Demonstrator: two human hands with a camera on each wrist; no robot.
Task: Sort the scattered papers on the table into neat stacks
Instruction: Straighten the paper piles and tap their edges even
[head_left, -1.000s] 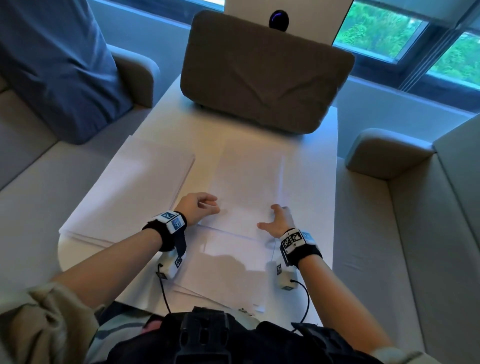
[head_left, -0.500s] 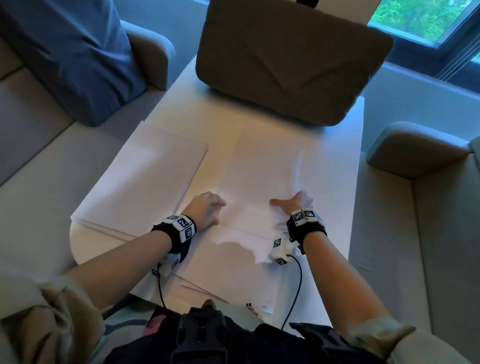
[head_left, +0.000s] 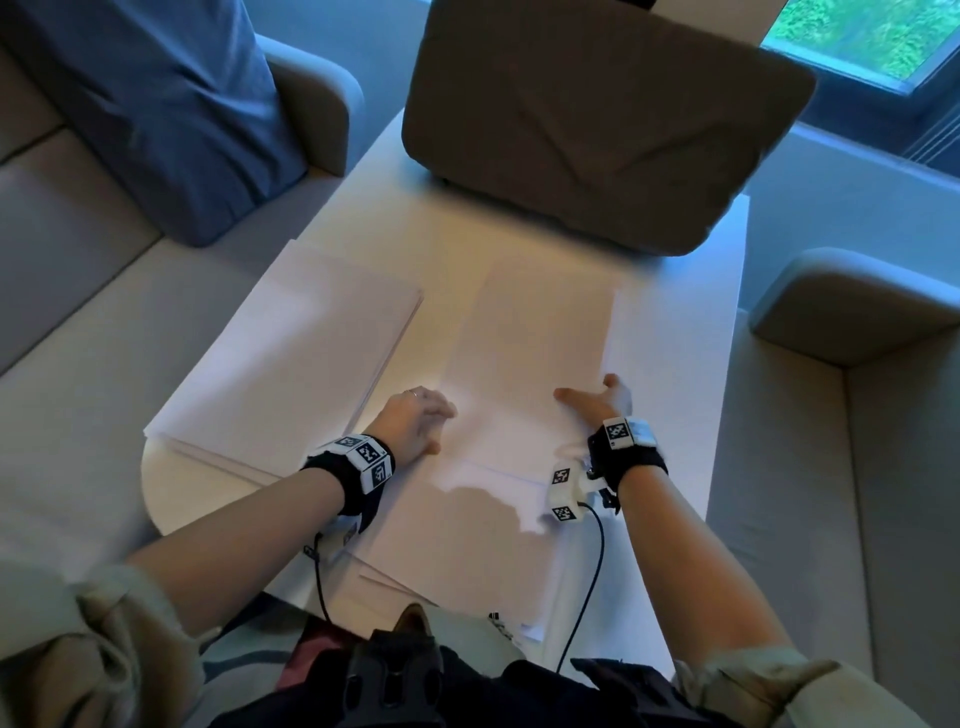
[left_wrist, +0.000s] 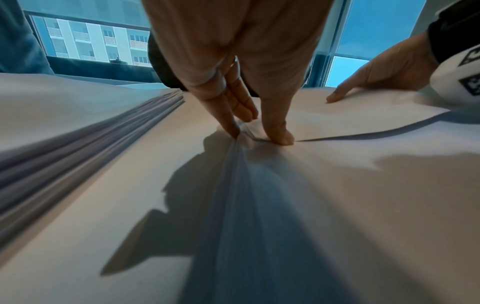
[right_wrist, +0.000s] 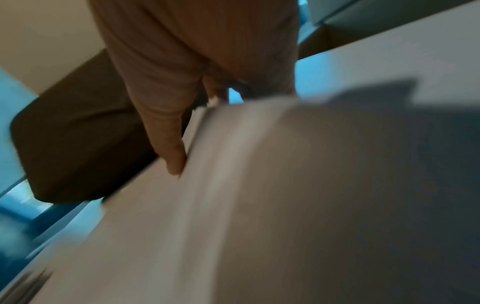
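White papers lie on a white table (head_left: 680, 374). A thick stack (head_left: 291, 358) sits at the left, skewed loose sheets (head_left: 457, 551) lie near me, and a middle sheaf (head_left: 530, 343) lies partly on top of them. My left hand (head_left: 441, 423) pinches the sheaf's near left corner; in the left wrist view its thumb (left_wrist: 278, 135) lies on top and a finger sits at the lifted edge. My right hand (head_left: 592, 397) grips the sheaf's right edge, its thumb (right_wrist: 174, 160) on top. The paper (right_wrist: 259, 185) bulges up there, blurred.
A brown cushion (head_left: 597, 119) stands on the table's far end. A blue cushion (head_left: 171, 104) leans on the beige sofa (head_left: 78, 322) at the left. Another sofa seat (head_left: 831, 493) runs along the right. Wrist camera cables hang near the front edge.
Both hands slid away from me along the middle sheaf's sides. The right hand went from the near edge to the right edge. The head view tilted down.
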